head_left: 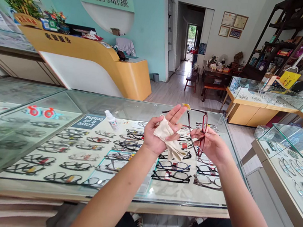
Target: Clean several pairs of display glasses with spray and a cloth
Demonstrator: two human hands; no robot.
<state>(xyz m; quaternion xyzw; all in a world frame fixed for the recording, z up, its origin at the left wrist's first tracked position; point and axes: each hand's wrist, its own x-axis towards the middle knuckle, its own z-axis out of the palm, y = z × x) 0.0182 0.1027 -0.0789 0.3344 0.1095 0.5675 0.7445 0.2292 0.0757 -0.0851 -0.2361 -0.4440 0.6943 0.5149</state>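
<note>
My right hand (pixel 215 144) pinches a pair of dark red eyeglasses (pixel 205 118) by the front frame, holding them upright above the glass counter. Their dark temples reach left toward my other hand, and a yellow tag (pixel 186 106) shows near one temple's end. In my left hand (pixel 156 139), palm up, lies a cream cleaning cloth (pixel 175 147); some fingers fold over it while others stretch toward the temple. Whether those fingertips touch the temple I cannot tell. A white spray bottle (pixel 112 120) stands on the counter, left of my left hand.
Below my hands, the glass display counter (pixel 138 199) holds rows of eyeglasses. Red toy-like glasses (pixel 40 111) and a dark printed card (pixel 89 121) lie to the left. More glass showcases (pixel 264 102) stand at right; a yellow-and-white reception desk (pixel 90 66) is behind.
</note>
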